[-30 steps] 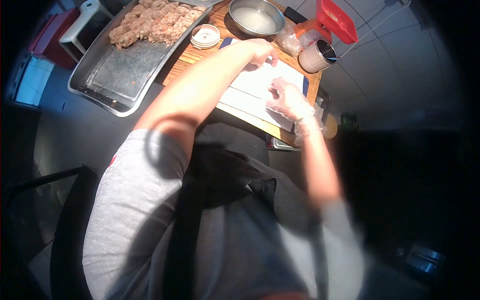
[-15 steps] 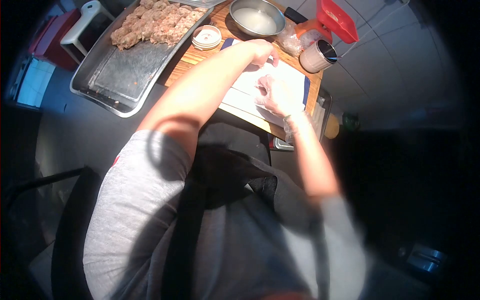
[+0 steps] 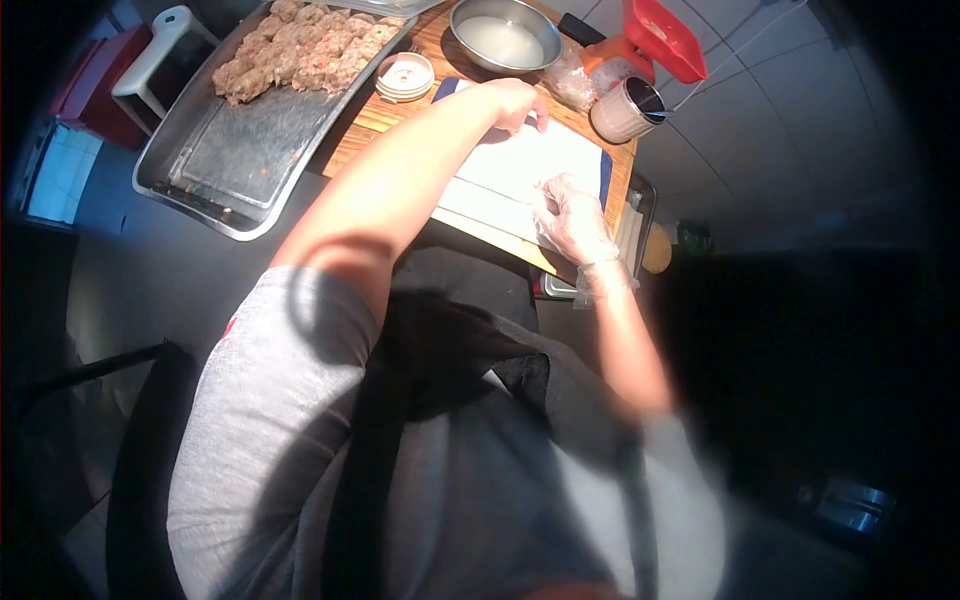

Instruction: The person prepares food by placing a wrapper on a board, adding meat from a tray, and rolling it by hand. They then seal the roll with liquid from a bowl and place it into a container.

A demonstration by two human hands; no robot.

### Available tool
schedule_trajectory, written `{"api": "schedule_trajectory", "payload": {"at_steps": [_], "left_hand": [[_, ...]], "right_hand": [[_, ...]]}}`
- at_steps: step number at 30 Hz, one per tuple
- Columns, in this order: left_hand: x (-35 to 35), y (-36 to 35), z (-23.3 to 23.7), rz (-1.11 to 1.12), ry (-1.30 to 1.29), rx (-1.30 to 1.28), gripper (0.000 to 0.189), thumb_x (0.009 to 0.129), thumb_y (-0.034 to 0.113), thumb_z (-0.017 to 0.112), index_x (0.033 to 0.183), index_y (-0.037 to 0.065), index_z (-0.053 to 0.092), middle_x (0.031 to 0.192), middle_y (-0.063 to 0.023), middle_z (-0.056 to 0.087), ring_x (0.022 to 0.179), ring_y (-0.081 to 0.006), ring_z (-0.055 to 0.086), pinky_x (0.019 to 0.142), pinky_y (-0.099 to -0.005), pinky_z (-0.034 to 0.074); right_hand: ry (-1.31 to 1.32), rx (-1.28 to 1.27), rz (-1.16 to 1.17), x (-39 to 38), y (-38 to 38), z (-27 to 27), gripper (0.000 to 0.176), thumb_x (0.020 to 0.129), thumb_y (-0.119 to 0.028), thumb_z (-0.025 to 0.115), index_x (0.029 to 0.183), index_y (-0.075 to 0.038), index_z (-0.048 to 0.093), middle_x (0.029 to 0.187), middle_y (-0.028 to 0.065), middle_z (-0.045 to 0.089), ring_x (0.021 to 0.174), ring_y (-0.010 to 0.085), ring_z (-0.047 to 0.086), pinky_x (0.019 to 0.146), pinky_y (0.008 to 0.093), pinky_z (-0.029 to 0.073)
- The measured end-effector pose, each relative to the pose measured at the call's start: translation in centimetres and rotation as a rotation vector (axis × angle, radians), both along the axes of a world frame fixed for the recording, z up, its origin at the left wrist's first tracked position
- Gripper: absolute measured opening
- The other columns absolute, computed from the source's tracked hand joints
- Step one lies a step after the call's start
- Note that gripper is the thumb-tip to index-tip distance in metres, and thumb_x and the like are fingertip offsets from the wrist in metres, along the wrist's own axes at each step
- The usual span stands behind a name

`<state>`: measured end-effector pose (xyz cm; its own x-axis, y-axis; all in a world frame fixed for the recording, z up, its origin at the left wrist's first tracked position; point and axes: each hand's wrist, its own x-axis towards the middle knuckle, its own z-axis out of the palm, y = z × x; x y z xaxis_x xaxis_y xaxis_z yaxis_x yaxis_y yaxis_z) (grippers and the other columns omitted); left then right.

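A bright white sheet or board (image 3: 530,158) with dark blue ends lies on the wooden table (image 3: 357,146), its surface washed out by strong light. Bare, my left hand (image 3: 514,105) is at its far side, fingers curled down towards the white surface; whatever they grip is hidden. My right hand (image 3: 572,218) wears a clear plastic glove. Over the near right part of the white surface its fingertips are pinched together, and I cannot make out anything between them. A gap of white surface separates the two hands.
Left stands a metal tray (image 3: 235,150) with lumps of minced meat mixture (image 3: 300,50). Around the table's back are a round white lid or container (image 3: 405,76), a steel bowl (image 3: 505,35) of whitish liquid, an orange-red scale (image 3: 660,40) and a ribbed cup (image 3: 626,110).
My right hand has drawn away from the left one, rightwards and slightly nearer to me, across the white surface. My left hand stays at the far side.
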<state>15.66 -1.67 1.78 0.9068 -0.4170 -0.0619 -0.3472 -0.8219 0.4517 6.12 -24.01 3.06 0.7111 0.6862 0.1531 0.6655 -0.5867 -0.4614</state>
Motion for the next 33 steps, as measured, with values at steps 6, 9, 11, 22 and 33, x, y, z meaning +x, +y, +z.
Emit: {"api": "schedule_trajectory", "payload": {"at_steps": [6,9,11,22,33], "left_hand": [[-0.2,-0.1,0.2,0.004,0.011,0.032,0.049,0.07,-0.001,0.076,0.112,0.023,0.071,0.111,-0.0091,0.069,0.105,-0.026,0.065,0.09,-0.0368,0.052],[-0.3,0.1,0.0,0.006,-0.024,0.063,0.043,0.076,0.005,0.073,0.114,0.023,0.071,0.113,-0.0097,0.069,0.106,-0.0258,0.064,0.091,-0.0369,0.052],[-1.5,0.3,1.4,0.039,0.013,0.024,0.045,0.075,0.01,0.072,0.118,0.021,0.069,0.111,-0.0094,0.067,0.104,-0.025,0.063,0.092,-0.0357,0.051],[-16.4,3.0,0.1,0.088,-0.366,-0.134,0.048,0.073,0.024,0.076,0.118,0.011,0.065,0.118,-0.0119,0.062,0.117,-0.0302,0.054,0.106,-0.042,0.041],[-14.9,0.6,-2.2,0.188,-0.588,-0.121,0.029,0.083,0.033,0.066,0.105,0.013,0.07,0.105,-0.0099,0.066,0.101,-0.0304,0.06,0.088,-0.0438,0.048]], "right_hand": [[-0.216,0.066,0.122,-0.7,3.4,-2.0,0.032,0.077,-0.014,0.07,0.108,-0.006,0.065,0.094,0.012,0.062,0.087,0.0282,0.061,0.08,0.0389,0.049],[-0.128,-0.009,0.097,-1.0,2.9,-0.5,0.042,0.077,-0.014,0.069,0.117,-0.005,0.064,0.108,0.0153,0.064,0.1,0.0319,0.06,0.09,0.0394,0.049],[-0.043,0.076,0.081,-1.1,1.5,0.1,0.045,0.077,-0.014,0.069,0.12,-0.003,0.062,0.113,0.017,0.064,0.105,0.034,0.059,0.095,0.0399,0.047],[0.129,0.295,-0.047,-1.3,-2.9,-2.9,0.048,0.074,-0.009,0.068,0.121,0.001,0.06,0.111,0.0177,0.065,0.102,0.034,0.062,0.092,0.0408,0.049],[-0.195,0.028,-0.022,-0.4,-1.2,-2.6,0.036,0.079,-0.021,0.071,0.11,-0.005,0.062,0.093,0.0145,0.063,0.086,0.0324,0.061,0.078,0.0431,0.05]]}}
